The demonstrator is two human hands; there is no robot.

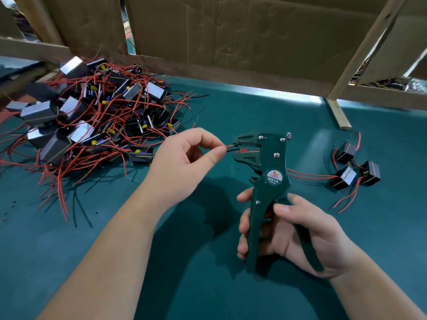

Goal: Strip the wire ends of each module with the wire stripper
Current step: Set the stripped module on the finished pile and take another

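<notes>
The left hand (182, 162) pinches 2 thin wires, 1 red, 1 black (231, 147), ends inside the open mouth of the dark green wire stripper (275, 172) at near centre, handles wrapped by the right hand (300, 232); hold both ends level, then squeeze evenly

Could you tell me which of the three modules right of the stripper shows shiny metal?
The front module, its red wires reaching toward the wire stripper; the others look black.

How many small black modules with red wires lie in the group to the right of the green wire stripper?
3 small black modules: the back module, the silver-faced module in front of it, the far-right module. They lie close together; another may hide behind.
</notes>
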